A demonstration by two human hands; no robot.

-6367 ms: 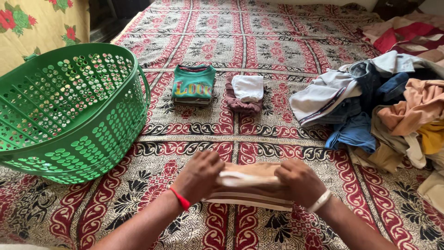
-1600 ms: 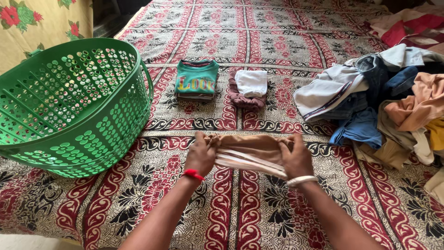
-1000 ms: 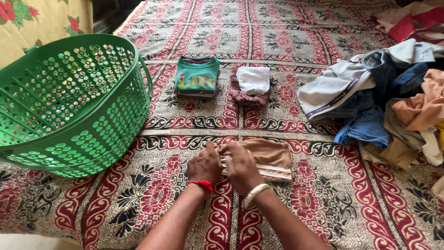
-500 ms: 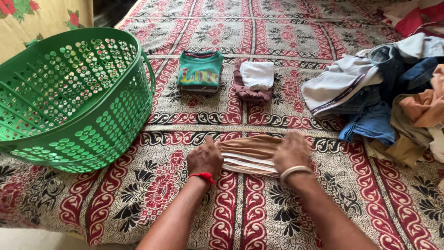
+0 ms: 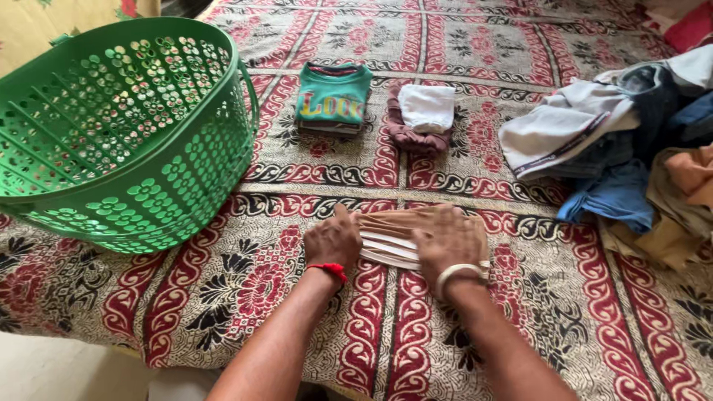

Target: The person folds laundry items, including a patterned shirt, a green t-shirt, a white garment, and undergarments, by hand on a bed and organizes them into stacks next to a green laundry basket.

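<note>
A folded tan garment with white stripes (image 5: 397, 236) was pressed flat on the patterned bedspread (image 5: 245, 312) near its front edge. The left hand (image 5: 333, 240), fingers curled, was held against the garment's left end; the right hand (image 5: 448, 241) was laid open, palm down, over its right half. A green basket (image 5: 122, 134) was seen to the left, folded clothes (image 5: 332, 100) beyond, and a loose clothes pile (image 5: 631, 156) to the right.

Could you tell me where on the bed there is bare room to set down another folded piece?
Free: bedspread beyond the green shirt and white stack, and between them and the brown garment. Crowded: basket left, clothes pile right.
</note>
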